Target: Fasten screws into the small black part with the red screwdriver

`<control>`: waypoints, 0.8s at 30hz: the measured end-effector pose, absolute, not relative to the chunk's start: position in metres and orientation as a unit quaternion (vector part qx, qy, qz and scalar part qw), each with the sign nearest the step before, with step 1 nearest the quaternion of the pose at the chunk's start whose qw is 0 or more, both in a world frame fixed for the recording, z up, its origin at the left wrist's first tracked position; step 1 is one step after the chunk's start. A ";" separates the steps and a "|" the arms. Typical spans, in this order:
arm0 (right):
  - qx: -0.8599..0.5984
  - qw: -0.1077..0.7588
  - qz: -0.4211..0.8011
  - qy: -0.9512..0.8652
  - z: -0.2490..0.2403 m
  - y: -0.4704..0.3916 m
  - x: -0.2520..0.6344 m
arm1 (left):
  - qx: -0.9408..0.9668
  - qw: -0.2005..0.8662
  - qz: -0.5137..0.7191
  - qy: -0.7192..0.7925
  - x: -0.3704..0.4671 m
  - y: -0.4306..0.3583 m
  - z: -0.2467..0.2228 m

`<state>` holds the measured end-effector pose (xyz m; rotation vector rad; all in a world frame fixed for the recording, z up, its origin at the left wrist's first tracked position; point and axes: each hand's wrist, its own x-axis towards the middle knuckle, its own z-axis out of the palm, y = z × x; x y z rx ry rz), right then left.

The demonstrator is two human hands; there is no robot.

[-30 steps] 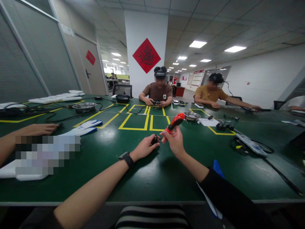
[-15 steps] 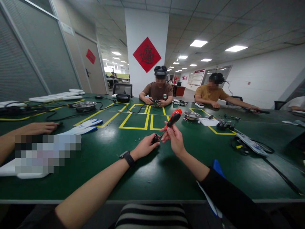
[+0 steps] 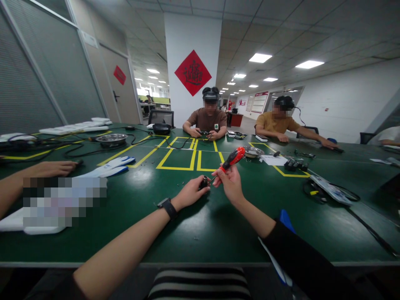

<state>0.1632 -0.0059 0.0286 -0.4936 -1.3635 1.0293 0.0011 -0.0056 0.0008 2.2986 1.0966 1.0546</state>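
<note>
My left hand (image 3: 191, 192), with a dark watch on its wrist, is closed on a small black cylindrical part (image 3: 203, 182) above the green table (image 3: 200, 233). Just right of it, my right hand (image 3: 230, 182) grips a red and black screwdriver (image 3: 233, 159). The handle leans up and to the right, and the thin shaft points down-left at the black part. Whether the tip touches the part is too small to tell. A few tiny screws (image 3: 180, 183) lie on the table left of my left hand.
White and blue gloves (image 3: 114, 166) and a person's hand (image 3: 58, 168) are at the left. Metal bowls (image 3: 111, 139) stand further back. Black parts (image 3: 295, 164) and a cable-wrapped white board (image 3: 331, 191) lie right. Two people sit across the table.
The screwdriver handle has tilted further right and slightly down in my right hand. My left hand and the black part have hardly moved. At the far right, a person's outstretched hand has shifted left.
</note>
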 end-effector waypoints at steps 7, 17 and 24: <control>-0.201 0.611 0.479 -0.597 0.030 -0.011 0.164 | 0.818 0.192 0.384 0.381 0.002 -0.005 -0.001; -0.216 0.620 0.465 -0.594 0.029 -0.006 0.163 | 0.822 0.181 0.377 0.386 0.000 -0.004 -0.001; -0.213 0.623 0.457 -0.598 0.028 -0.005 0.162 | 0.816 0.190 0.380 0.391 0.001 -0.005 -0.001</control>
